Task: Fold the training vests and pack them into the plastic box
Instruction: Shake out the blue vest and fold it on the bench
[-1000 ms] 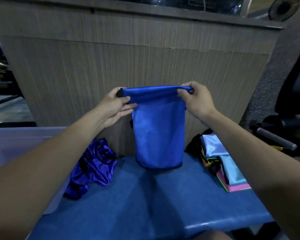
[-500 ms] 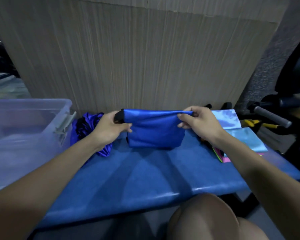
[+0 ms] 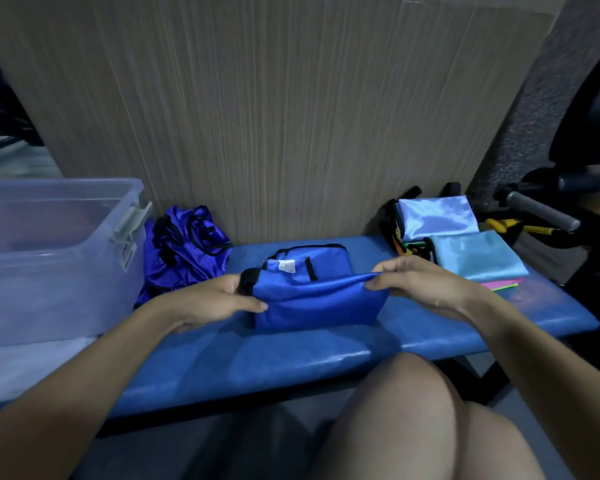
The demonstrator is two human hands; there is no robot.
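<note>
Blue training vest [image 3: 321, 301] half-folded on the blue tabletop [image 3: 291, 358], top fold lifted between both hands; a black-trimmed layer with a white label lies flat just behind the fingers. Left hand [image 3: 208, 301] pinches the left end at the black trim, thumb on top, fingers curled under the fabric; right hand [image 3: 418, 282] pinches the right corner of the fold, fingertips clamped on the cloth edge. Fabric looks thin, shiny, limp: light, no stiffness, likely slippery, so folds will probably slide open unless pressed flat; best held at corners or the trimmed edges, as now. Counts: one vest in hand; one crumpled purple vest [image 3: 187, 247] with black trim, left of the left fingers and touching the box side; a stack of folded vests [image 3: 465, 237] right of and behind the right fingers, two pale blue pieces showing on top, pink and green edges under them, total number cannot tell. One clear plastic box [image 3: 59, 244], far left of the left fingers, lid off, clip handle facing the tabletop; what's inside is too blurred to tell. Behind everything a wood-grain panel [image 3: 274, 116]. Person's bare knee [image 3: 413, 420] at the bottom of the view, below the tabletop edge. Judgement: fold nearly done, packing still ahead.
</note>
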